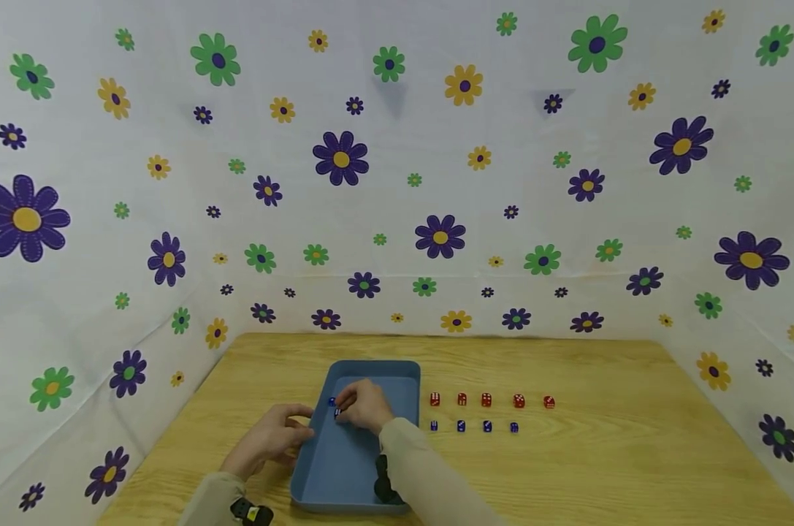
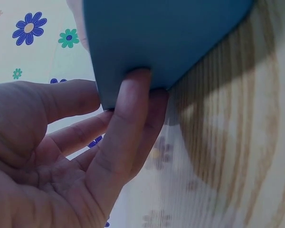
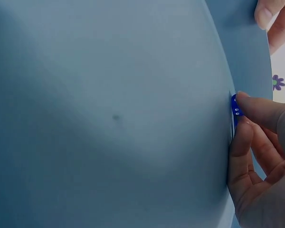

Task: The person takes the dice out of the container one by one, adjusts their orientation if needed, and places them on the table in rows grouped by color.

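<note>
My right hand [image 1: 367,408] reaches inside a blue tray [image 1: 344,482] and pinches a blue die [image 3: 236,105] with white pips between thumb and fingers, close to the left wall. Just beyond these fingers, a second blue die [image 1: 331,401] lies along the same wall. On the tray's outer left side, my left hand [image 1: 272,438] holds the rim. In the left wrist view its fingers [image 2: 128,109] press the outer wall, while the thumb is at the edge.
Right of the tray, several red dice [image 1: 486,399] form a row on the wooden table [image 1: 607,453]. A row of several blue dice [image 1: 487,426] sits in front of them. Flower-printed white cloth [image 1: 397,212] encloses the table's back and sides.
</note>
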Motion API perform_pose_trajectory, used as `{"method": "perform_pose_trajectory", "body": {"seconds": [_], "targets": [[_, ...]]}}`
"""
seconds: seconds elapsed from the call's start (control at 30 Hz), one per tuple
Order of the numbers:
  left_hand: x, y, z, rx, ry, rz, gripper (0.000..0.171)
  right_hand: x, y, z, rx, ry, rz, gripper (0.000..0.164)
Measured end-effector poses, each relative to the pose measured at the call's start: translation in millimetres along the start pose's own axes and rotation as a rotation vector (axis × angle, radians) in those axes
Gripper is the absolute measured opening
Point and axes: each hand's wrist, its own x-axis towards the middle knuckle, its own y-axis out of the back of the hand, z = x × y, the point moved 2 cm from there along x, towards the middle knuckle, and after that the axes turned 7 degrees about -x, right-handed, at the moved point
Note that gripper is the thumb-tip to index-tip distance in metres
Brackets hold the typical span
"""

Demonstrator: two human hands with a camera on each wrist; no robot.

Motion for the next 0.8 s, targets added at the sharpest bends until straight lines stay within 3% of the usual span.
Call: {"method": "perform_pose_trajectory", "body": {"seconds": [0.13, 0.4, 0.6, 0.8], "targets": [[1.6, -1.7, -0.2, 0.002, 0.001, 0.005, 0.041, -1, 1, 3, 0.007, -0.004, -0.007, 0.021], [2.2, -2.9, 0.1, -0.001, 0.007, -0.001, 0.04, -5, 8, 6, 0.125, -0.027, -0.061, 0.021], [3.0, -3.4, 0.9, -0.001, -0.001, 0.004, 0.039, -9, 23, 1, 0.145, 0.029, -0.125, 0.025], [1.7, -4.6, 1.0, -0.011, -0.004, 0.0, 0.039, -18, 42, -2, 0.153, 0.03, -0.152, 0.026]]}}
